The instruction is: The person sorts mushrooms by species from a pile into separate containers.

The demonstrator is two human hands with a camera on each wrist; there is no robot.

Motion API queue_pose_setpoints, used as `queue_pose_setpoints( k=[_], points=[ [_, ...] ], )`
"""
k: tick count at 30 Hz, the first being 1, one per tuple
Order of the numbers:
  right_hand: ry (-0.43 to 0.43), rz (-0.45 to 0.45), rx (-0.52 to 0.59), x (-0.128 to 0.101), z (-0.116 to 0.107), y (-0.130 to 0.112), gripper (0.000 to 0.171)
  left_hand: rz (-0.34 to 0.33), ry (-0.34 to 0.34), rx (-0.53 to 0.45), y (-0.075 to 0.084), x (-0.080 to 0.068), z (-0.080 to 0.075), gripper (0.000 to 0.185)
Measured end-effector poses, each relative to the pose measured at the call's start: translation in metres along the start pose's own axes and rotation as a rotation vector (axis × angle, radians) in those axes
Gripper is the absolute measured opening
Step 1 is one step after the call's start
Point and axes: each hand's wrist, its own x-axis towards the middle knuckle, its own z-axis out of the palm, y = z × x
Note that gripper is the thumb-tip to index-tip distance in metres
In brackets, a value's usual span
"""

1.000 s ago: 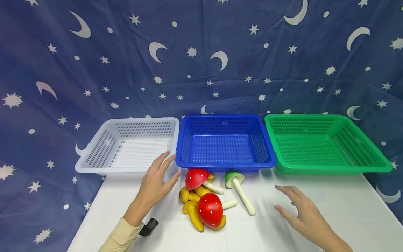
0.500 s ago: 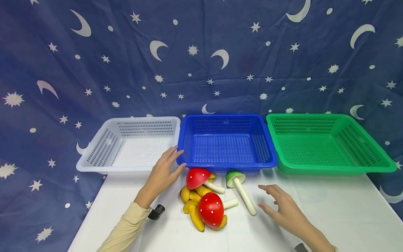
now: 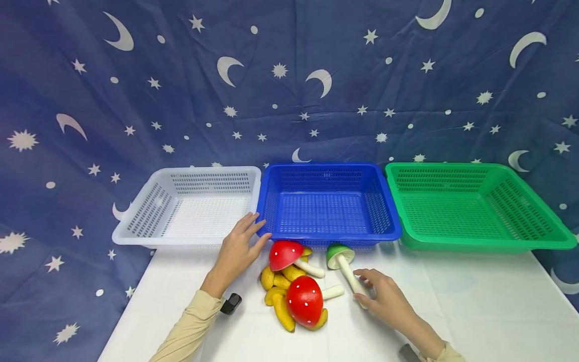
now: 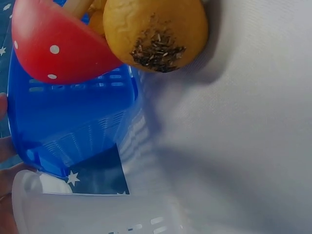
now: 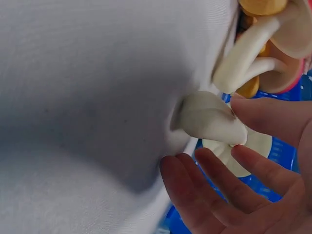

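Note:
A green-capped toy mushroom (image 3: 346, 269) lies on the white cloth with its pale stem pointing toward me. My right hand (image 3: 385, 299) is at the lower stem. In the right wrist view, the thumb and index fingertips flank that stem (image 5: 209, 117), right at its edges, while the other fingers spread below. My left hand (image 3: 237, 254) has its fingers extended by the near left corner of the blue basket (image 3: 327, 237) and holds nothing. Between the hands lie two red mushrooms with white dots, one upper (image 3: 285, 255) and one lower (image 3: 305, 300), among several yellow-brown mushrooms (image 3: 282, 314).
Along the back, a white basket (image 3: 185, 240) stands left of the blue one, and a green basket (image 3: 488, 244) stands to its right. Behind them hangs a dark blue cloth (image 3: 289, 90) with moons and stars. White cloth (image 3: 488, 311) covers the table.
My right hand has moved left to the green-capped mushroom's stem. My left hand has shifted slightly right and up toward the blue basket's corner. The mushrooms stay in place.

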Motion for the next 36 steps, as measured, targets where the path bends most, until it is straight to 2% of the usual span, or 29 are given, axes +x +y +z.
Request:
queue_pose_setpoints(
  k=[4, 10, 17, 27, 32, 36],
  points=[
    [-0.02, 0.035, 0.016, 0.007, 0.003, -0.003, 0.047, 0.009, 0.019, -0.001, -0.002, 0.003, 0.0, 0.041],
    [0.016, 0.031, 0.062, 0.011, 0.002, -0.007, 0.046, 0.001, 0.04, 0.004, -0.003, 0.004, 0.0, 0.041],
    [0.078, -0.014, 0.086, -0.001, -0.001, -0.005, 0.045, -0.009, 0.029, -0.011, -0.001, 0.0, 0.004, 0.042],
    [0.069, -0.014, 0.126, -0.013, -0.017, -0.014, 0.045, -0.007, 0.035, -0.011, 0.001, -0.001, 0.004, 0.041],
    [0.085, -0.069, 0.114, -0.018, -0.025, -0.017, 0.047, -0.01, 0.034, -0.001, 0.001, -0.002, 0.003, 0.041],
    [0.129, -0.166, 0.1, -0.022, -0.033, -0.018, 0.049, -0.01, 0.031, 0.002, 0.001, -0.001, 0.002, 0.041]
  ],
)
